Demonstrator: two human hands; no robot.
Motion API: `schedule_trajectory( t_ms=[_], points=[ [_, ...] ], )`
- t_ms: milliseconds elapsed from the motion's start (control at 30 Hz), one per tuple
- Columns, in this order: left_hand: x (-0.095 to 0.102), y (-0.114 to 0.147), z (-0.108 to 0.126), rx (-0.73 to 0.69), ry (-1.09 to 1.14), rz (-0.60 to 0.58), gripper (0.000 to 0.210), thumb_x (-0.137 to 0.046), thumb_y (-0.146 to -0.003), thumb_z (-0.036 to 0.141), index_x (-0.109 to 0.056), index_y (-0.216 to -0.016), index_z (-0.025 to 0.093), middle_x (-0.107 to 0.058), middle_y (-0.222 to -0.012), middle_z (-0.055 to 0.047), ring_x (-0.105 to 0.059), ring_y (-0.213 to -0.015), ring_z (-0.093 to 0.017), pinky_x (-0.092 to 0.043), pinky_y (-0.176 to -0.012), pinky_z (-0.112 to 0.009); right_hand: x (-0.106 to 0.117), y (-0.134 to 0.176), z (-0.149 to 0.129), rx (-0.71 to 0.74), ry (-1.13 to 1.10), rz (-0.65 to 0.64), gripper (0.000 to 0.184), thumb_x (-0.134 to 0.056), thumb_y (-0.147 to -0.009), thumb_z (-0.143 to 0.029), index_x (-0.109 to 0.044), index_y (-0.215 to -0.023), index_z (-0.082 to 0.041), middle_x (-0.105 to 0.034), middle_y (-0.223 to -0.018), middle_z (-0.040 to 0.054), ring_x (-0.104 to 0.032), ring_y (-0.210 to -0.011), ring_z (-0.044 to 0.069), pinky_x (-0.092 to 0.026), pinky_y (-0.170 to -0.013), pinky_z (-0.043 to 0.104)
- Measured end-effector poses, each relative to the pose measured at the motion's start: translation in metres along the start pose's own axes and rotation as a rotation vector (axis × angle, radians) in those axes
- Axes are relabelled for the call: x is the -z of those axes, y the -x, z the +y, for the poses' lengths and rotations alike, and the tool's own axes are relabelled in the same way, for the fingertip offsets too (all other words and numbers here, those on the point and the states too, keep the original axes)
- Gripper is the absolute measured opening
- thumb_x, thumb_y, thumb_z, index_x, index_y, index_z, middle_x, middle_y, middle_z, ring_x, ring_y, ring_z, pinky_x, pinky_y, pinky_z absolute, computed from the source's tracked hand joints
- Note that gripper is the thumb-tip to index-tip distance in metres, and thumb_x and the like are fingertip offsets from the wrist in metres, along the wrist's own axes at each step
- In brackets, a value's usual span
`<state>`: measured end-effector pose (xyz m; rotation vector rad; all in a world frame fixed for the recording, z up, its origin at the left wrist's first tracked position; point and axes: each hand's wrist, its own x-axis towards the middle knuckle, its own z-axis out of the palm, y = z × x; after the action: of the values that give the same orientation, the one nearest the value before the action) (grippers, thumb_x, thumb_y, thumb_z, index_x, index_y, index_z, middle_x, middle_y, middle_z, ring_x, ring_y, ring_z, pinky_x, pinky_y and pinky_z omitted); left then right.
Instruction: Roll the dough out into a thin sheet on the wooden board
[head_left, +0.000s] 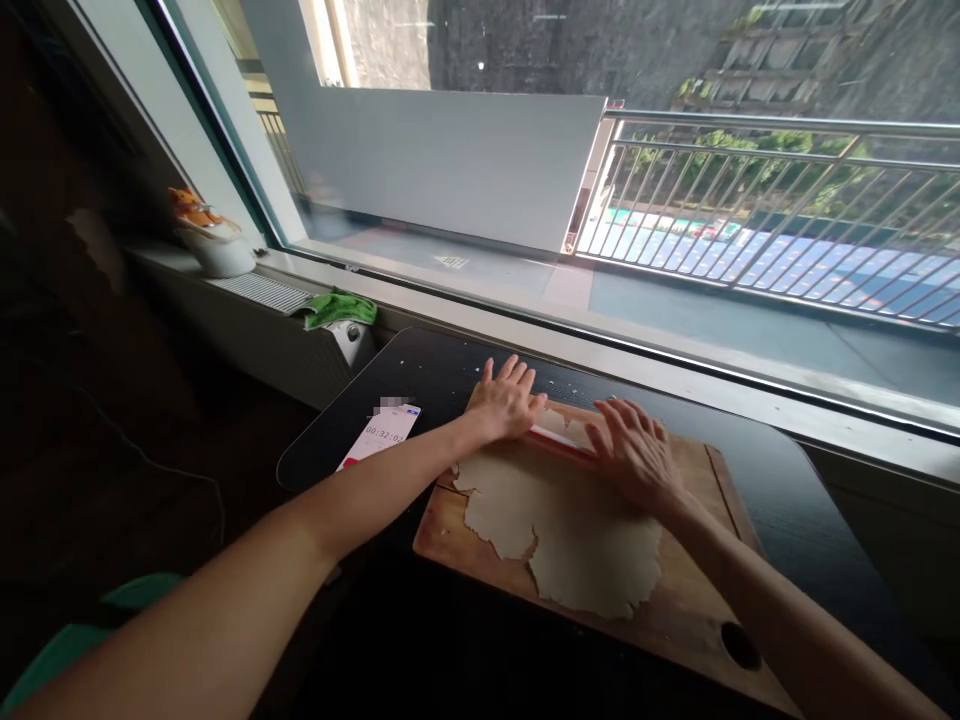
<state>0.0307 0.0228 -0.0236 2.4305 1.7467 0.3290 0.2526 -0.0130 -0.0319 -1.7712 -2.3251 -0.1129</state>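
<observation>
A thin, flat, beige sheet of dough or clay [570,530] with ragged, cracked edges lies on a wooden board [465,540]. Across its far part runs a slim reddish rolling pin [561,440], catching a white glare. My left hand [510,400] rests over the pin's left end, palm down, fingers stretched out and apart. Over its right end lies my right hand [637,452], likewise flat with fingers spread. Both ends of the pin are hidden under the palms.
A phone [382,435] showing a running timer lies left of the board on the black table [772,465]. Small crumbs dot the table's far side. Beyond are a window sill, a radiator [300,345] with a green cloth [341,308], and a white pot [223,252].
</observation>
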Motion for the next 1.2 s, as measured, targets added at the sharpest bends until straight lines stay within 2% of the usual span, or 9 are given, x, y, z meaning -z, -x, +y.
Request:
schedule_trajectory(
  t_ms=[100, 233, 333, 567, 700, 800, 933, 1067, 1200],
  points=[
    [0.007, -0.021, 0.002, 0.083, 0.008, -0.07, 0.061, -0.028, -0.101, 0.043, -0.038, -0.15, 0.008, -0.035, -0.159, -0.015, -0.018, -0.151, -0.029, -0.013, -0.121, -0.057, -0.006, -0.024, 0.011, -0.044, -0.012, 0.065, 0.05, -0.034, -0.098, -0.041, -0.053, -0.137, -0.016, -0.055, -0.139, 0.0174, -0.045, -0.132, 0.032, -0.04, -0.104, 0.049],
    [0.008, 0.021, 0.004, 0.003, -0.015, -0.199, 0.062, -0.025, -0.101, 0.05, -0.036, -0.152, 0.017, -0.034, -0.16, -0.011, -0.022, -0.15, -0.028, -0.014, -0.12, -0.057, -0.012, 0.019, 0.006, 0.193, 0.032, 0.096, 0.047, -0.032, -0.099, -0.045, -0.058, -0.131, -0.023, -0.057, -0.139, 0.0125, -0.043, -0.135, 0.03, -0.04, -0.104, 0.049],
    [0.005, 0.046, 0.004, -0.06, -0.038, -0.143, 0.06, -0.024, -0.101, 0.049, -0.04, -0.15, 0.019, -0.036, -0.159, -0.01, -0.022, -0.15, -0.028, -0.009, -0.121, -0.058, -0.012, 0.042, 0.002, 0.325, 0.037, 0.114, 0.043, -0.034, -0.099, -0.046, -0.062, -0.126, -0.026, -0.057, -0.141, 0.0106, -0.04, -0.138, 0.03, -0.037, -0.107, 0.049],
    [0.005, -0.019, 0.0, 0.089, -0.022, -0.092, 0.062, -0.027, -0.1, 0.044, -0.035, -0.152, 0.011, -0.033, -0.16, -0.014, -0.017, -0.151, -0.029, -0.014, -0.121, -0.059, -0.015, -0.033, 0.021, 0.086, 0.046, 0.153, 0.049, -0.03, -0.099, -0.045, -0.059, -0.13, -0.02, -0.057, -0.137, 0.0166, -0.047, -0.131, 0.032, -0.043, -0.101, 0.053],
    [0.007, 0.02, 0.007, 0.034, -0.015, -0.156, 0.065, -0.026, -0.1, 0.049, -0.034, -0.154, 0.013, -0.031, -0.161, -0.014, -0.017, -0.152, -0.03, -0.012, -0.121, -0.06, -0.011, 0.006, 0.013, 0.214, 0.068, 0.076, 0.052, -0.026, -0.1, -0.048, -0.057, -0.132, -0.021, -0.056, -0.14, 0.0149, -0.045, -0.133, 0.032, -0.045, -0.1, 0.051],
    [0.006, 0.054, 0.012, -0.072, -0.046, -0.089, 0.063, -0.025, -0.101, 0.05, -0.038, -0.152, 0.016, -0.033, -0.16, -0.012, -0.017, -0.152, -0.029, -0.005, -0.122, -0.059, -0.008, 0.04, 0.006, 0.346, 0.062, 0.093, 0.052, -0.026, -0.101, -0.047, -0.056, -0.134, -0.022, -0.057, -0.14, 0.0125, -0.044, -0.135, 0.029, -0.042, -0.105, 0.048],
    [0.003, 0.021, 0.007, -0.019, -0.056, -0.026, 0.061, -0.028, -0.101, 0.048, -0.039, -0.151, 0.015, -0.036, -0.159, -0.012, -0.017, -0.152, -0.029, -0.01, -0.122, -0.059, -0.01, 0.007, 0.015, 0.261, 0.083, 0.095, 0.054, -0.028, -0.1, -0.047, -0.055, -0.136, -0.017, -0.055, -0.141, 0.0164, -0.043, -0.136, 0.032, -0.04, -0.105, 0.051],
    [0.007, -0.022, 0.001, 0.071, -0.028, -0.097, 0.063, -0.027, -0.1, 0.045, -0.035, -0.153, 0.011, -0.032, -0.161, -0.014, -0.016, -0.152, -0.03, -0.013, -0.12, -0.06, -0.016, -0.038, 0.027, 0.136, 0.054, 0.122, 0.056, -0.029, -0.099, -0.047, -0.053, -0.139, -0.016, -0.054, -0.142, 0.0195, -0.044, -0.135, 0.034, -0.042, -0.103, 0.054],
    [0.008, 0.014, 0.006, -0.002, -0.008, -0.194, 0.065, -0.023, -0.101, 0.051, -0.034, -0.154, 0.015, -0.032, -0.161, -0.012, -0.018, -0.151, -0.03, -0.014, -0.12, -0.061, -0.014, 0.002, 0.02, 0.279, 0.051, 0.109, 0.053, -0.028, -0.099, -0.048, -0.055, -0.136, -0.021, -0.057, -0.14, 0.0143, -0.045, -0.135, 0.031, -0.044, -0.103, 0.05]
  ],
)
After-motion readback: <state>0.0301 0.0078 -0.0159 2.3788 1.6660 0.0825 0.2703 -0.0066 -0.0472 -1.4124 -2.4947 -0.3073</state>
